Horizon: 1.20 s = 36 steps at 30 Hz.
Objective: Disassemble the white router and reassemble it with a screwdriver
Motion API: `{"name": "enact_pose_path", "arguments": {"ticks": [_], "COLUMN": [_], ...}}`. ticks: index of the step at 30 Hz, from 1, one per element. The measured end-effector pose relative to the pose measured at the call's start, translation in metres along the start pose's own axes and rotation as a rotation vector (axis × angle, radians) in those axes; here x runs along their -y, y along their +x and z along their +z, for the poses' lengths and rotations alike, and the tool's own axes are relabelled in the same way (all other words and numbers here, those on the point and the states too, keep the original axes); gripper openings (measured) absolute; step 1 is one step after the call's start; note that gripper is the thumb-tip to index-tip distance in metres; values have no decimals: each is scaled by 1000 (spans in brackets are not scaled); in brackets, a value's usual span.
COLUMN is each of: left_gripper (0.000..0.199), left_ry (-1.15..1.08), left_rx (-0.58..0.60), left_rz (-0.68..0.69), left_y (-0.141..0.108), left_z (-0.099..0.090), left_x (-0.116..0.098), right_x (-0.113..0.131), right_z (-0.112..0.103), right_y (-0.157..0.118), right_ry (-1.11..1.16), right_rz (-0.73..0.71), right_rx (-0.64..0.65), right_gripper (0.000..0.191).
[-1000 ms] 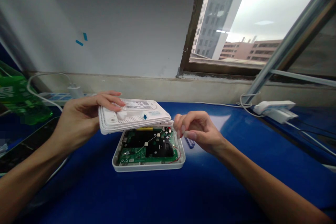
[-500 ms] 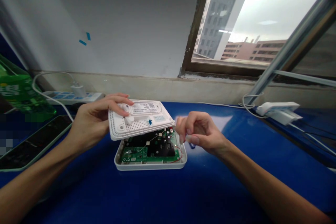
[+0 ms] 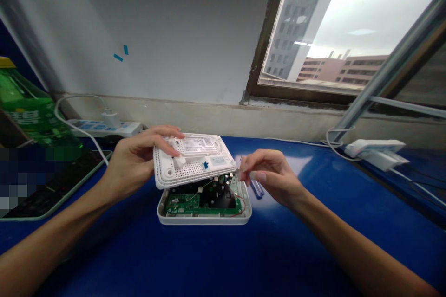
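Note:
My left hand grips the white perforated cover of an electronic device by its left side, thumb underneath and fingers on top. The cover is tilted above the white tray-like housing, with its labels facing up. Inside the housing lies a green circuit board with a black area and thin wires; the cover hides its back part. At the right corner, between cover and housing, my right hand has its fingers curled and pinched. What they hold, if anything, cannot be made out. A bluish clear rod-like object lies behind that hand.
A dark-screened phone or tablet and a green bottle are at the left. A power strip with a plugged-in charger runs along the wall. White adapters and cables sit by a metal pole at the right.
The whole view has shifted slightly, so everything appears further right. My right hand has moved a little off the rod-like object, which shows more now. The left hand keeps its grip on the cover.

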<state>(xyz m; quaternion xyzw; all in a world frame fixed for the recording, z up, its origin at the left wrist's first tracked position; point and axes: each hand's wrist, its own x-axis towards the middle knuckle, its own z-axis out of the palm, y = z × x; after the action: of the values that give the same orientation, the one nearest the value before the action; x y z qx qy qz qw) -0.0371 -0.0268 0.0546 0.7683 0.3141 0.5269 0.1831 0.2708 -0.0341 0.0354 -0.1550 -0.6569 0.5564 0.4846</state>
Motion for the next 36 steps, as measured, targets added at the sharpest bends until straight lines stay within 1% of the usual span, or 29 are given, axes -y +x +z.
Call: {"name": "enact_pose_path", "arguments": {"ticks": [5, 23, 26, 31, 33, 36], "left_gripper": [6, 5, 5, 3, 4, 4], "left_ry": [40, 24, -2, -62, -68, -72], "left_rx": [13, 9, 4, 4, 0, -2], "left_rz": [46, 48, 33, -16, -31, -46], "left_y": [0, -1, -2, -1, -1, -1], "left_z": [1, 1, 1, 3, 3, 3], "left_x": [1, 1, 2, 6, 8, 8], "right_x": [-2, 0, 0, -1, -1, -2], "right_z": [0, 2, 1, 3, 5, 9], "right_y": [-2, 0, -1, -1, -1, 0], "right_ry": [26, -14, -37, -89, -107, -93], "right_rz": [-48, -82, -43, 47, 71, 110], "right_rx": [71, 81, 62, -19, -59, -151], "right_gripper": [13, 10, 9, 8, 5, 3]}}
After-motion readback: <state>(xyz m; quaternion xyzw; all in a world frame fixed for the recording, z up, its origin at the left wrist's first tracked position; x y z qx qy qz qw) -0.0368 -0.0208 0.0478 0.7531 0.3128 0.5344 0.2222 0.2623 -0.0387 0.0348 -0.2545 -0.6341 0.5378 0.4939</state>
